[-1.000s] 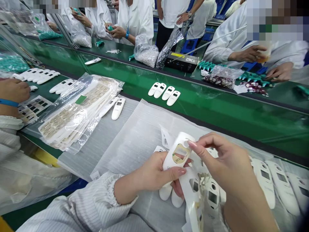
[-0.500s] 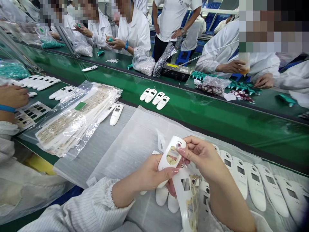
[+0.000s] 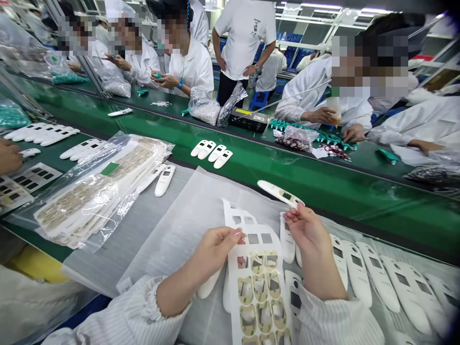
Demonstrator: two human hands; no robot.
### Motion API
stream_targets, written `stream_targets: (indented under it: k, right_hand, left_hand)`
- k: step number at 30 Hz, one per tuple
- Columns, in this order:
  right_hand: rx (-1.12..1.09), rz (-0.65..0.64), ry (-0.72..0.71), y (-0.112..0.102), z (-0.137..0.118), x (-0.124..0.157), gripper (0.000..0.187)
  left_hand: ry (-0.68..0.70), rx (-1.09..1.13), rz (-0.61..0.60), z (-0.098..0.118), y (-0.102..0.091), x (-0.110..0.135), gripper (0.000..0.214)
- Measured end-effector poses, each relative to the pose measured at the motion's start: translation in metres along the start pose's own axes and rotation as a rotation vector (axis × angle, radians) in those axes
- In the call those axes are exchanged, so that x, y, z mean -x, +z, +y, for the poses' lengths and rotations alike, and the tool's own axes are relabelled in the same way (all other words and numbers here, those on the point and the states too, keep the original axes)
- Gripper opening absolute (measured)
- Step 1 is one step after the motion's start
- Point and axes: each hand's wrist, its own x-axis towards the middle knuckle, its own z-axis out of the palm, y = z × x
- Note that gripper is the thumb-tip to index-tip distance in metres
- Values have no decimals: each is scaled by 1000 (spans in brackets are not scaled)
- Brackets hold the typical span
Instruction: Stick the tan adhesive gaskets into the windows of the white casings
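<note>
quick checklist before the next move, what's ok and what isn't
1. Right hand has a grip on a white shell: ok, fingertips at one end.
2. Left hand has the sticker sheet: ok, pinched near its top.
3. Stickers left on the sheet: ok, several rows show.
4. Sheet clear of other shells: not ok, it overlaps some in view.
5. Shell free of scratches: cannot tell, too small.

Free mat (image 3: 183, 223) left, casings (image 3: 383, 282) right
</note>
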Motion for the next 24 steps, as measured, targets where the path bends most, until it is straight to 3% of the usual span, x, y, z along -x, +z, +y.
stream_targets:
  k: [4, 10, 13, 17, 20, 24]
  right_hand:
    - [-22, 93, -28, -3, 15, -8, 23]
    - [118, -6, -26, 9, 20, -6, 29]
    - [275, -156, -38, 17, 9, 11, 30]
    - [550, -456, -89, 36, -14, 45, 32]
    - [728, -641, -139, 46, -28, 64, 44]
    - [871, -697, -195, 47, -38, 75, 59]
  left_hand:
    - [8, -17, -68, -5, 2, -1, 46]
    - [54, -49, -112, -13, 2, -5, 40]
    - [110, -31, -112, -16, 1, -5, 43]
    - [218, 22, -142, -19, -1, -2, 48]
    - [361, 75, -181, -19, -1, 0, 41]
    - [520, 116, -109, -16, -1, 0, 36]
